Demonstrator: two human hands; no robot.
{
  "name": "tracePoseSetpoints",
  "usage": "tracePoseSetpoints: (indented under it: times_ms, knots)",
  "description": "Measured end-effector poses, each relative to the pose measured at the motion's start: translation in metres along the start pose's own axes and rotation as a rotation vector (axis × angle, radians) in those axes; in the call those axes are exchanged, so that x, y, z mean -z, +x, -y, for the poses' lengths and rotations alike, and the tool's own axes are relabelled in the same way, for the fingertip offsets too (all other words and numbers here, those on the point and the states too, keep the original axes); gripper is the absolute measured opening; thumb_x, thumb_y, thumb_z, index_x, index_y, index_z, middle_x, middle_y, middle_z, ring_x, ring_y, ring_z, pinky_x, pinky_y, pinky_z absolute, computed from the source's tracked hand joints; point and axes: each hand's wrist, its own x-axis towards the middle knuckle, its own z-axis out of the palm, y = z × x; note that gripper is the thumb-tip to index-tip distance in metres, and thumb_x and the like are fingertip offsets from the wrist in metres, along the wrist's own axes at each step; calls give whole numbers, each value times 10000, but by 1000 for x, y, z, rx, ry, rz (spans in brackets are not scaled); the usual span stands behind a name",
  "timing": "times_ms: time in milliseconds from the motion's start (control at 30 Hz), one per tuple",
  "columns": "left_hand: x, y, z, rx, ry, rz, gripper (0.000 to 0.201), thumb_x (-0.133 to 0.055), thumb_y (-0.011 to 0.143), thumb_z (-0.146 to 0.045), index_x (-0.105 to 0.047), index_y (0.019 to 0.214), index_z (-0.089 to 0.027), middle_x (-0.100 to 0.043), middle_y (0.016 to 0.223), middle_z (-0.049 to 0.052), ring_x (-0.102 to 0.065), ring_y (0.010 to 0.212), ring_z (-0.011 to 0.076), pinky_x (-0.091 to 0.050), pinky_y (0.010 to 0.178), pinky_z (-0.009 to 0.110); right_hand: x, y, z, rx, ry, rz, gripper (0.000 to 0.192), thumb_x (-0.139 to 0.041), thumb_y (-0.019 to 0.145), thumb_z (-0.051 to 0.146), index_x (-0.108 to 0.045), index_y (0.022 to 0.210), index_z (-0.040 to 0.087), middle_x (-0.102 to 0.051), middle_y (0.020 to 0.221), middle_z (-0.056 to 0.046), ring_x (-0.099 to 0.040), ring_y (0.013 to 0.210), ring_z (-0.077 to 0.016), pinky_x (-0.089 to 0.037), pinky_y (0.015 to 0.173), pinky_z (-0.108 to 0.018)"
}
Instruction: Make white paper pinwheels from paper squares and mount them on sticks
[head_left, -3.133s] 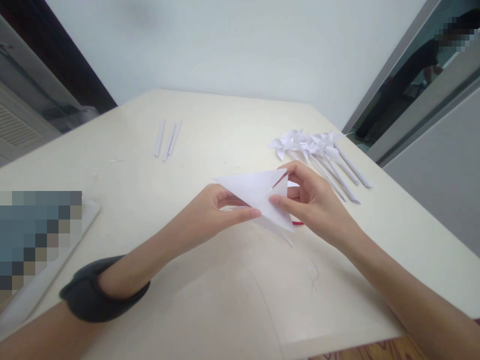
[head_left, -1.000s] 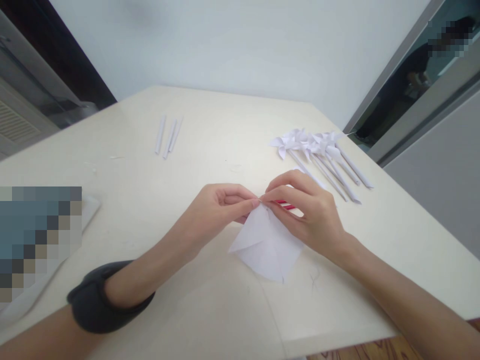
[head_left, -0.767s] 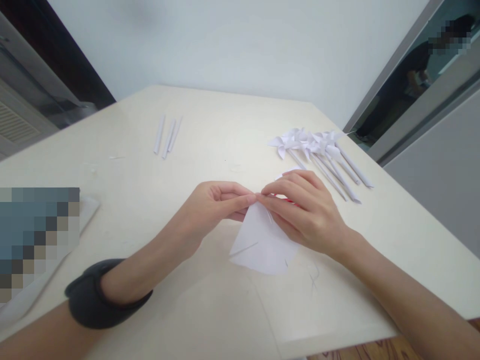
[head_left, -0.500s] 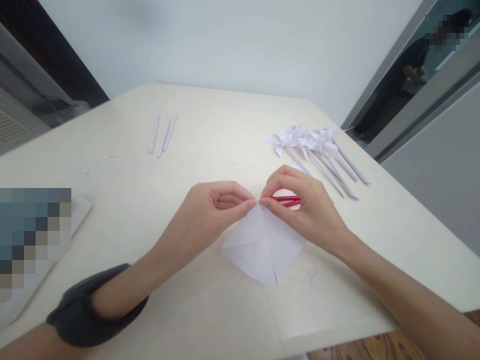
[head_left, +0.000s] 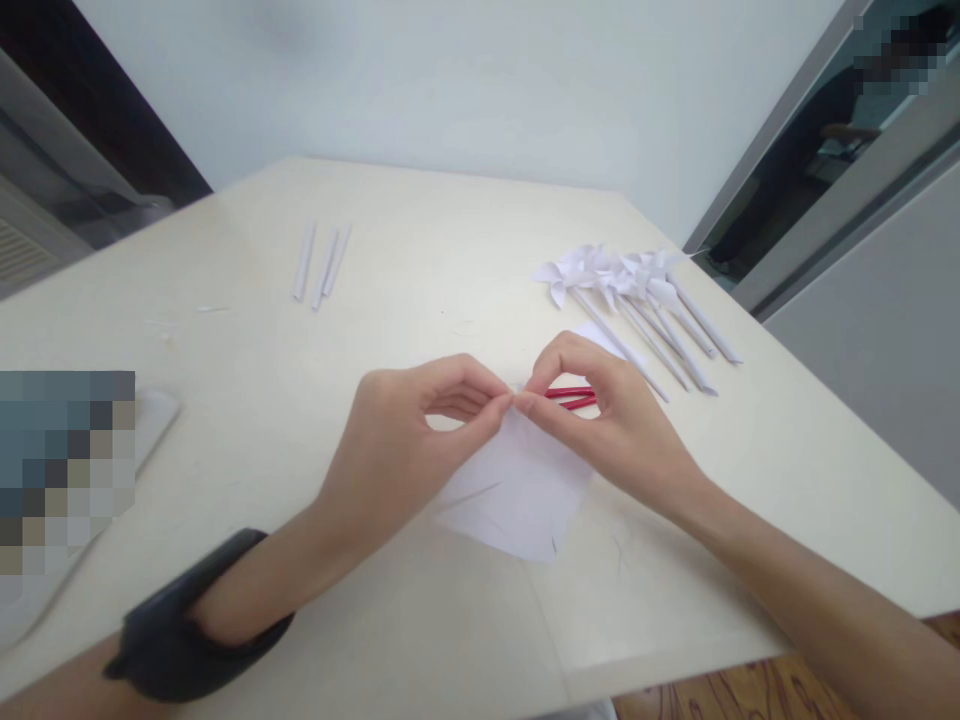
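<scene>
We had our left hand (head_left: 409, 440) and right hand (head_left: 611, 430) meeting above the middle of the surface (head_left: 420, 250), fingertips almost touching. The left thumb and forefinger were pinched together on the top corner of a white sheet of paper (head_left: 517, 490), and the right thumb and forefinger were closed on the same corner from the other side. The rest of the sheet lay flat on the surface below our hands. Behind the right fingers (head_left: 559, 360) lay red scissors (head_left: 574, 399), mostly hidden. A row of white paper pinwheels (head_left: 630, 290) lay well to the right, and three paper sticks (head_left: 321, 262) well off to the far left. A dark band (head_left: 187, 625) circled our left wrist.
</scene>
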Motion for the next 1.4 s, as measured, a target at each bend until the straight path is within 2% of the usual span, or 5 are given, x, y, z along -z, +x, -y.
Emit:
tracePoseSetpoints:
  times_ms: [200, 533, 867, 1133, 1400]
  knots:
    - [10, 11, 7, 156, -356, 209, 111, -659, 780, -323, -713, 762, -228, -725, 720, -22, -669, 673, 140, -517, 593, 186, 16, 11, -9, 262, 66, 110, 22, -643, 829, 187, -640, 815, 204, -596, 881, -8, -574, 848, -143, -453, 773, -281]
    - [11, 12, -1, 306, -433, 384, 96, -678, 743, -305, -718, 712, -224, -733, 696, -1, -672, 635, 170, -530, 587, 241, 20, 11, -11, 456, 21, 211, 61, -609, 850, 170, -617, 838, 229, -609, 878, -9, -578, 863, -157, -474, 790, -309]
    - [4, -1, -7, 142, -276, 121, 111, -645, 785, -303, -717, 740, -231, -728, 661, -36, -648, 565, 119, -472, 481, 154, 17, 9, -9, 346, -43, 123, 46, -616, 828, 155, -605, 815, 198, -587, 860, -16, -567, 814, -144, -459, 731, -281]
    - [4, -2, -5, 83, -213, 142, 150, -627, 811, -368, -716, 774, -253, -728, 692, -49, -627, 554, 109, -421, 448, 153, 18, 10, -10, 327, -100, 93, 112, -655, 822, 290, -616, 756, 209, -613, 834, -10, -570, 789, -156, -447, 762, -308]
    - [6, -1, -5, 28, -69, 111, 131, -617, 829, -332, -688, 757, -248, -715, 702, -69, -603, 585, 90, -398, 476, 144, 21, 10, -11, 359, -148, 158, 62, -626, 846, 237, -600, 796, 211, -610, 866, 5, -573, 816, -147, -385, 846, -332]
